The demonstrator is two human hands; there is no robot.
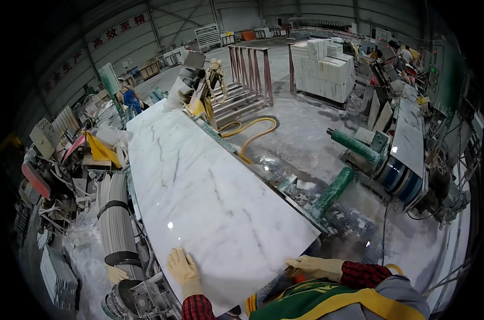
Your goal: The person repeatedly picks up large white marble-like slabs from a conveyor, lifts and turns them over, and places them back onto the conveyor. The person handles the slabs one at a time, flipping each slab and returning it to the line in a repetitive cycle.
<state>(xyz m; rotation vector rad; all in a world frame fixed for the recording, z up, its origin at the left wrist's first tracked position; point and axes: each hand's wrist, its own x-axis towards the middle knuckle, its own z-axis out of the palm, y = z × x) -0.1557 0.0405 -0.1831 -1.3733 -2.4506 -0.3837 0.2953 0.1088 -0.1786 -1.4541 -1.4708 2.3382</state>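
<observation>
A long white marble slab (199,192) with grey veins lies flat before me, stretching from my body to the far left. My left hand (182,266), in a cream rubber glove, rests on its near left part with the fingers spread. At the near edge, right of the middle, my right hand (312,265) in a matching glove is closed on the slab's rim. Its lower fingers are partly hidden. Both arms show red and black checked sleeves.
Green cylinders (333,192) stick out right of the slab. A yellow hose (252,140) curls on the wet floor. Machinery (130,298) and bundled strips (114,218) stand left; a metal rack (250,74) and stacked slabs (324,72) lie beyond. A person in blue overalls (130,100) is far left.
</observation>
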